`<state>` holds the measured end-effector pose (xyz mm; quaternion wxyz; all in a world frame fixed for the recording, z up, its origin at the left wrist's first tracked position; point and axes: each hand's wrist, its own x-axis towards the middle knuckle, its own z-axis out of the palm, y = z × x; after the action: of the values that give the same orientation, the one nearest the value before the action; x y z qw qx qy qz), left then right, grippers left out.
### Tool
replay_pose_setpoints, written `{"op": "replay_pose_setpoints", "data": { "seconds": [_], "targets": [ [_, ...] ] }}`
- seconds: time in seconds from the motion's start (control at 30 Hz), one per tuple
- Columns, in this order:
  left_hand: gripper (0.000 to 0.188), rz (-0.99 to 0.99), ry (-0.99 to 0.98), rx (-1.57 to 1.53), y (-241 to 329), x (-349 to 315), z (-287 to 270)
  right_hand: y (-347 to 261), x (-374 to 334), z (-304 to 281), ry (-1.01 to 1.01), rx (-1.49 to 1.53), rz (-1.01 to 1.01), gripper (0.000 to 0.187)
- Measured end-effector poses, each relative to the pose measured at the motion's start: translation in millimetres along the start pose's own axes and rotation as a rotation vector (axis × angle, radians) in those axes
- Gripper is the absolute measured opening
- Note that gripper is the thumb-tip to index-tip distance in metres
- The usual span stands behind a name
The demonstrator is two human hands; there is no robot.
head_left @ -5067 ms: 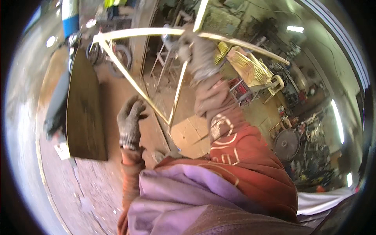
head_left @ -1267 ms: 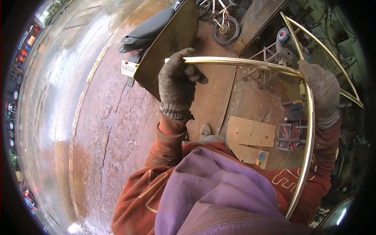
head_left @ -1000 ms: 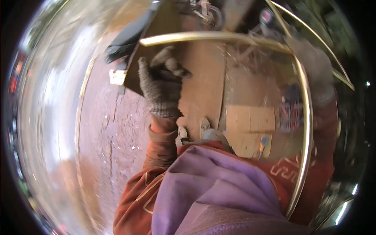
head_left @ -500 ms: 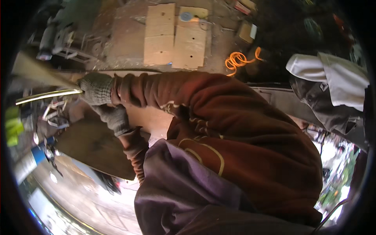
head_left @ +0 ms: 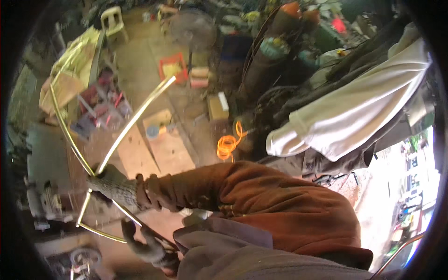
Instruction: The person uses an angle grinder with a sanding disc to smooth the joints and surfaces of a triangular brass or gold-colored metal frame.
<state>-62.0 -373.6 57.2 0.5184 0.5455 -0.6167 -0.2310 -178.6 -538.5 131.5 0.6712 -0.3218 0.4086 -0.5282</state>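
My right hand (head_left: 115, 186), in a grey knitted glove, is closed around thin, shiny, gold-coloured bent metal rods (head_left: 134, 124). Two long lengths spread up and away from the fist, the left one with a bend in it. Below the fist, a shorter bent length (head_left: 101, 233) angles down toward my other hand. My left hand (head_left: 150, 249), gloved in grey too, is low in view beside the lower rods, its fingers apart. Whether it touches a rod is hard to tell. A brown-orange sleeve (head_left: 280, 196) covers my right arm.
Flat cardboard pieces (head_left: 175, 149) lie on the floor ahead, with a grey disc-shaped tool (head_left: 152, 132) on them. An orange coiled hose (head_left: 227, 145) is to their right. Beyond stand a fan (head_left: 192, 30), a red tray (head_left: 183, 59) and a pale chair (head_left: 113, 21). White cloth (head_left: 345, 116) hangs at right.
The view has swung, bringing more of the floor ahead into sight. More of the bent rods shows now, spread out from my right hand. My left hand has moved away from my right wrist.
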Motion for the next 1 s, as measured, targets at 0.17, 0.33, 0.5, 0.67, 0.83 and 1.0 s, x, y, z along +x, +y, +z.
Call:
{"op": "replay_pose_setpoints", "data": {
  "seconds": [0.17,0.33,0.5,0.67,0.83,1.0],
  "targets": [
    [0.061,0.425,0.048,0.399,-6,84,-16,-20,56,-37,0.041,0.184,-0.119,0.018],
    [0.051,0.228,-0.262,0.089,-55,158,6,-39,116,-61,0.236,0.24,-0.176,0.02],
    [0.05,-0.136,-0.661,-0.185,-65,190,63,-51,154,-72,0.288,0.263,-0.192,0.022],
    [0.049,-0.208,-0.742,-0.225,-57,205,118,-73,185,-110,0.245,0.302,-0.194,0.023],
    [0.049,-0.288,-0.604,-0.232,-74,226,167,-81,238,-168,0.217,0.256,-0.132,0.024],
    [0.049,-0.512,-0.251,-0.157,-81,222,189,-30,326,-251,0.023,0.458,0.052,0.026]
  ]
}}
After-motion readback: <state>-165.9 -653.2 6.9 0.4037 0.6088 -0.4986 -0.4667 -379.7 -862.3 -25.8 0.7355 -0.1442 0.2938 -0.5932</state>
